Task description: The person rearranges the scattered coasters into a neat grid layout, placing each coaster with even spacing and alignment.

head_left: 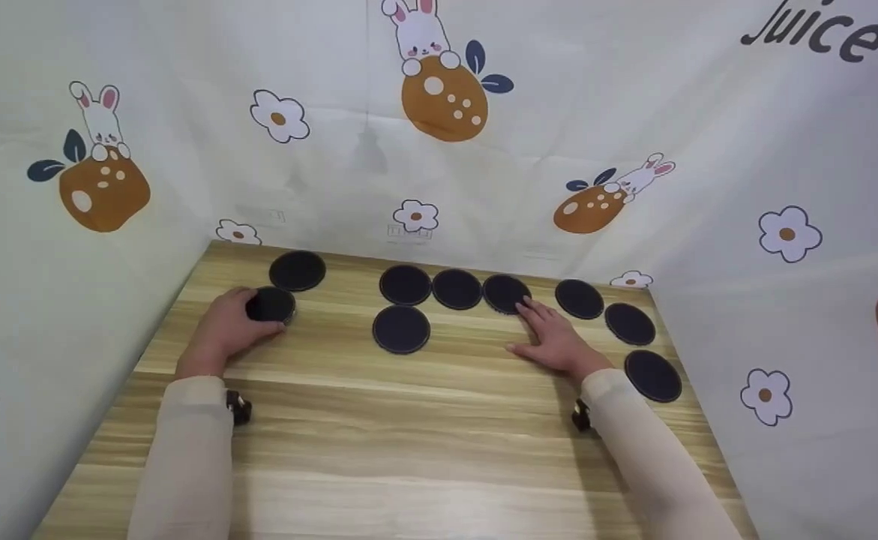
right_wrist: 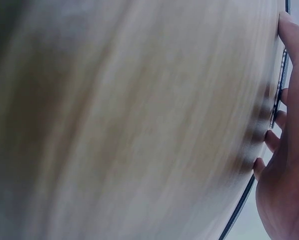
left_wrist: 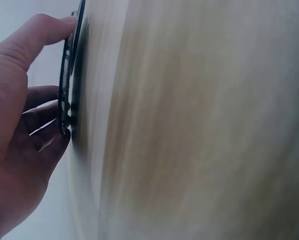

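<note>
In the head view my left hand [head_left: 230, 326] grips a round black coaster [head_left: 271, 306] by its edge, thumb on the near side and fingers on the far side. Its edge [left_wrist: 65, 85] looks thick in the left wrist view; whether it is one coaster or a stack I cannot tell. Just behind lies another black coaster [head_left: 298, 271]. My right hand [head_left: 556, 339] rests low on the table with fingers extended, fingertips touching the near right edge of a black coaster [head_left: 506, 292] at the back. That coaster ends a row with two others [head_left: 456, 289].
A further coaster [head_left: 401, 329] lies in front of the row. Three more [head_left: 630, 324] follow the right edge of the wooden table [head_left: 409, 435], one beside my right sleeve. Cloth walls [head_left: 319, 180] with rabbit and flower prints enclose the back and both sides.
</note>
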`<state>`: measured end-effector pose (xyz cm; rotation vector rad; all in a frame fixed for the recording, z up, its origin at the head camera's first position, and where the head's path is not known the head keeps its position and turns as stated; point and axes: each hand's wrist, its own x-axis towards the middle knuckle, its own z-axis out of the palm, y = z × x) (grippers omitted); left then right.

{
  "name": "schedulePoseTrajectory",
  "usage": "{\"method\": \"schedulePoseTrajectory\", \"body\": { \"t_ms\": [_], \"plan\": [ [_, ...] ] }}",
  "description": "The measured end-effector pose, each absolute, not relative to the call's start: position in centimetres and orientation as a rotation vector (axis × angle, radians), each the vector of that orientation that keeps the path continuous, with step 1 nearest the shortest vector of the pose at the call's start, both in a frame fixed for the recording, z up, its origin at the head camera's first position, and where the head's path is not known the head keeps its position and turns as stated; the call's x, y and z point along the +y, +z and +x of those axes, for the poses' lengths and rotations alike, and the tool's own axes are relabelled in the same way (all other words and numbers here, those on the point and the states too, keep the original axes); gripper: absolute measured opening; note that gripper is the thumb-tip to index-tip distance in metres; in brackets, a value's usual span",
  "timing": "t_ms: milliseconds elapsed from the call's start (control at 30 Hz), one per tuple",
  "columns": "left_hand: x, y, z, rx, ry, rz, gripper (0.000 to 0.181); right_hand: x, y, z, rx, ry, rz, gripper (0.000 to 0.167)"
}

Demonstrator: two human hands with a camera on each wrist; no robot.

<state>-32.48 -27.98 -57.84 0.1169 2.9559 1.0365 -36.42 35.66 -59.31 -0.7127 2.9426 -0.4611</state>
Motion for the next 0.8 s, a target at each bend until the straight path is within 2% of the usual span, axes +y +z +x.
{"method": "schedulePoseTrajectory", "body": {
  "t_ms": [400,800],
  "plan": [
    [-26.4,-57.0,-32.8,2.975,1.13,0.204,0.091,35.6,-59.2,-36.4,2.943,-0.452,-0.706,0.099],
    [-24.0,-56.0,-33.1,2.933,1.171,0.22,0.092,35.6,-59.5,-36.4,2.946,-0.475,-0.717,0.1]
  ]
}}
